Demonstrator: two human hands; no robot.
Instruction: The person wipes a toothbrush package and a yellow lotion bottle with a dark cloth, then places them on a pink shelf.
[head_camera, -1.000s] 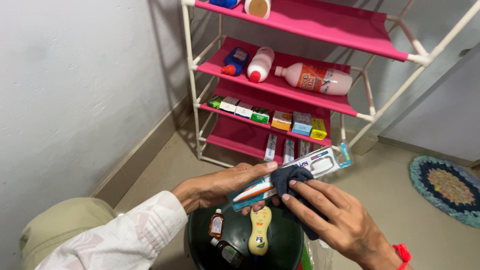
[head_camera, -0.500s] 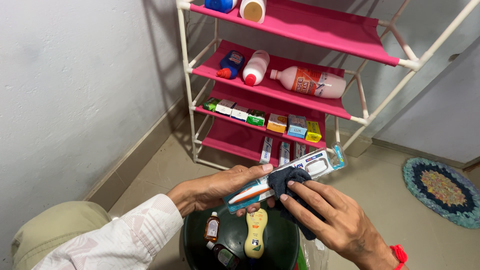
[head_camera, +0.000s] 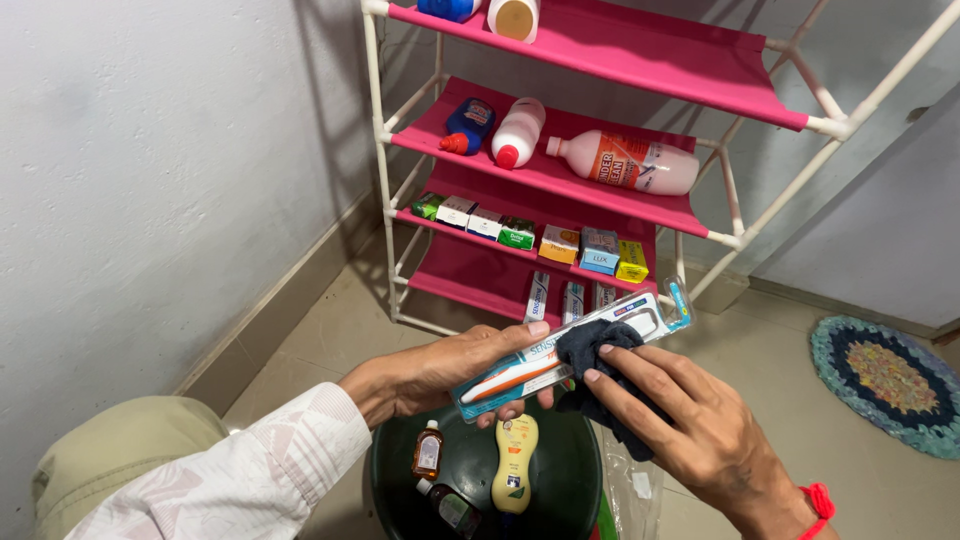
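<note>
Since the frame half a second ago, the dark blue-grey cloth (head_camera: 600, 375) under the right hand (head_camera: 690, 425) has slid a little toward 2 o'clock along the package, so more of the orange and white brush handle shows at the 8 o'clock end; the left hand (head_camera: 440, 372) has kept its place.

The long blister-packed toothbrush with a teal card edge and clear plastic front (head_camera: 560, 355) lies slanted in mid-frame, its low end at 8 o'clock and its high end at 2 o'clock, above the round dark green plastic stool (head_camera: 580, 470). The left hand is closed around the package's lower half, thumb on top and fingers beneath. The right hand presses the bunched cloth against the package's middle, its fingers (head_camera: 640, 370) laid flat over the cloth (whether the thumb closes beneath cannot be told).

On the stool, toward 6 o'clock from the package, lie a yellow waisted plastic bottle (head_camera: 515, 462), a small amber bottle with an orange label (head_camera: 429, 450) and a darker brown bottle with a white cap (head_camera: 450, 505).

At 12 o'clock stands a white-framed rack with pink fabric shelves (head_camera: 640, 45), holding bottles and a row of small boxes. A round crocheted mat (head_camera: 890, 375) lies on the floor at 3 o'clock.
</note>
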